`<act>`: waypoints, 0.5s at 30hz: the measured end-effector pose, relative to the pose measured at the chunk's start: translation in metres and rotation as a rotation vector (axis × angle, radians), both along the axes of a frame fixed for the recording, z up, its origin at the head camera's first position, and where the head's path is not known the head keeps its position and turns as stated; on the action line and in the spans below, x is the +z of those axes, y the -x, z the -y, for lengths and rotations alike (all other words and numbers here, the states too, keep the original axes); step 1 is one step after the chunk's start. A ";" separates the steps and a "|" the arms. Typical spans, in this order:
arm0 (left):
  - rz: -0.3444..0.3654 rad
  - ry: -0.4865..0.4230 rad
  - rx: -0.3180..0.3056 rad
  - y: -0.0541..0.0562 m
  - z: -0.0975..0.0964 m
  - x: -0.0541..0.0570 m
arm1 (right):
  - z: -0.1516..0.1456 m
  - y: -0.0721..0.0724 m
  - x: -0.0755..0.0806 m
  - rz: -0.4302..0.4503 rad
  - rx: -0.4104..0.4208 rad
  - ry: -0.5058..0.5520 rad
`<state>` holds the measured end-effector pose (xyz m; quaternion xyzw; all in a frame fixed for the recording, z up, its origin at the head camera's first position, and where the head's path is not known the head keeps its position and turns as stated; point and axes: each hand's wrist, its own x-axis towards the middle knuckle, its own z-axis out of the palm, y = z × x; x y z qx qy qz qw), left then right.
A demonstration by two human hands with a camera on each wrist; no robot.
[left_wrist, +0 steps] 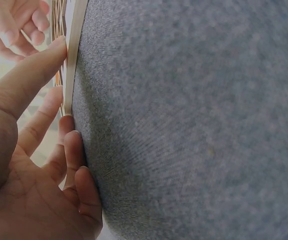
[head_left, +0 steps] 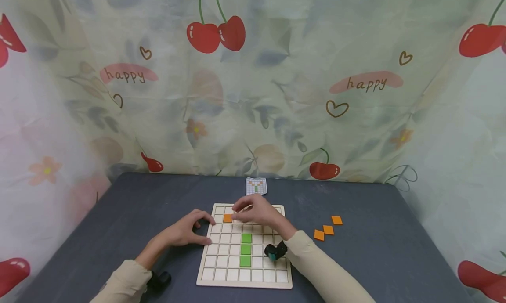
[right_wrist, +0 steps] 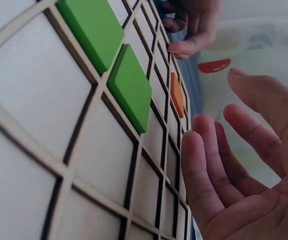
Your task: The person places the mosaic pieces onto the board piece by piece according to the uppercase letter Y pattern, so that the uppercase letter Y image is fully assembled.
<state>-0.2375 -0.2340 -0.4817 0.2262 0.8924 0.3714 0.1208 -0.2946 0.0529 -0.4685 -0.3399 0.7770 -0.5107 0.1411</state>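
Observation:
A pale wooden grid board lies on the table under both hands. My left hand rests at its left edge, thumb and fingertips touching the frame; in the left wrist view the thumb lies extended against the rim. Over the upper part of the board hovers my right hand, its fingers loosely bent with nothing between them in the right wrist view. Just left of those fingertips an orange square tile sits in a cell. Three green square tiles form a column lower in the grid.
Three loose orange tiles lie in a slanting row right of the board. Behind it, at the back table edge, is a small pattern card. The dark table meets a printed curtain at the back.

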 end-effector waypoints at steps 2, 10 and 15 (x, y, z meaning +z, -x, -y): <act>-0.005 -0.004 -0.006 0.000 -0.001 0.002 | -0.004 0.000 0.001 -0.010 0.011 0.006; -0.031 -0.007 -0.033 -0.001 -0.002 0.003 | -0.028 -0.002 0.002 0.011 0.014 -0.002; -0.013 -0.007 -0.013 -0.002 0.000 0.001 | -0.046 -0.007 0.004 0.006 0.032 -0.007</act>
